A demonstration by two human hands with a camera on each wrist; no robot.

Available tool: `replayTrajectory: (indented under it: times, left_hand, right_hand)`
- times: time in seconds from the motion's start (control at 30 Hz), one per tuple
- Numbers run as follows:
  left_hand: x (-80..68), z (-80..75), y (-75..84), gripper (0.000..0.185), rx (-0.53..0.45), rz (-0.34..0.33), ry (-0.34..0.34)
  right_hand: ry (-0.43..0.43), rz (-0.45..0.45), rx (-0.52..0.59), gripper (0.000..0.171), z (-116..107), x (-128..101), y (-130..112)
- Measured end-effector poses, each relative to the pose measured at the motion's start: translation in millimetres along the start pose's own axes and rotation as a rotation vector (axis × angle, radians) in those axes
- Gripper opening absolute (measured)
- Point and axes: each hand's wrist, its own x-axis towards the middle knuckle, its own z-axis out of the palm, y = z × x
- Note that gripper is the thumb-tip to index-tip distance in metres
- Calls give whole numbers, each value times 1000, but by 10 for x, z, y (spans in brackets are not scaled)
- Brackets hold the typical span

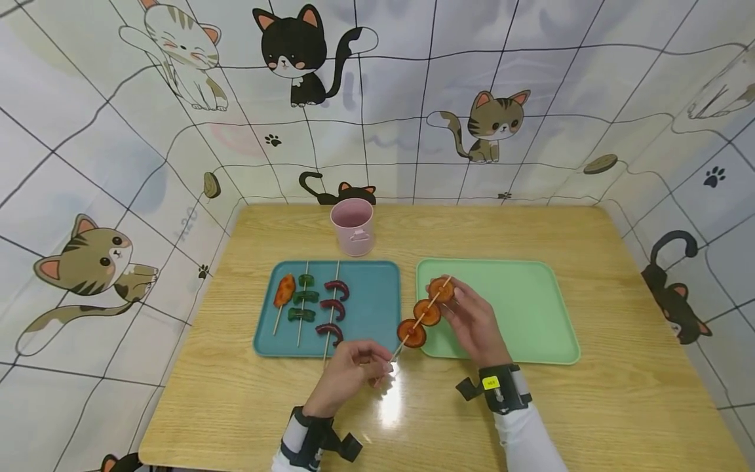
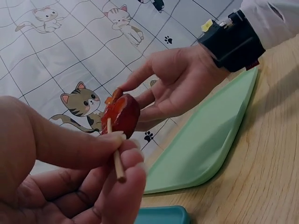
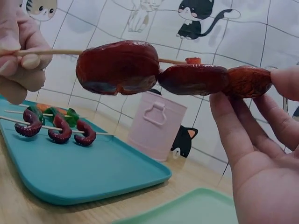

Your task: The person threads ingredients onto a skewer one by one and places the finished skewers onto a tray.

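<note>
We see skewer [image 1: 426, 311] with three round red-brown slices, held in air over gap between two trays, slanting from near-left to far-right. Left hand [image 1: 348, 372] pinches bare near end of stick between thumb and curled fingers. Right hand [image 1: 472, 321] half open, fingertips [image 3: 285, 81] touching far slice. Green tray [image 1: 531, 308] lies under right hand. Blue tray [image 1: 371, 308] to left carries three more skewers [image 1: 307, 305]. Pink cup [image 1: 352, 226] stands just beyond blue tray.
</note>
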Motion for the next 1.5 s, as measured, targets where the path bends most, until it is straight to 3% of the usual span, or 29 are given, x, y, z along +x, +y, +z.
replayTrajectory:
  times: [0.23, 0.43, 0.67, 0.87, 0.93, 1.0, 1.03, 1.13, 1.33, 1.5]
  left_hand:
    - [9, -64, -44, 20, -1, -1, 122]
    - [40, -119, -84, 19, -29, 1, 259]
    - [108, -131, -192, 19, -50, -7, 411]
    - [136, -136, -264, 20, -26, 0, 486]
    - [143, -131, -266, 19, -14, -3, 519]
    - [150, -123, -270, 17, 4, -3, 548]
    - [157, -119, -272, 17, 13, -4, 561]
    - [174, -107, -287, 15, 43, 2, 592]
    - [182, -89, -329, 14, 98, 5, 641]
    - [189, -77, -345, 15, 222, 16, 627]
  right_hand:
    - [165, 78, -277, 53, 140, 178, 21]
    - [246, 101, -586, 41, 254, 323, 174]
    - [222, 82, -1104, 37, 366, 397, 451]
    - [184, 55, -1330, 42, 496, 415, 655]
    - [212, 38, -1393, 31, 535, 424, 696]
    - [238, 25, -1434, 7, 565, 438, 718]
    - [250, 24, -1444, 7, 581, 443, 724]
    - [266, 31, -1463, 27, 619, 460, 732]
    - [282, 81, -1479, 13, 664, 493, 744]
    - [306, 84, -1454, 24, 657, 479, 743]
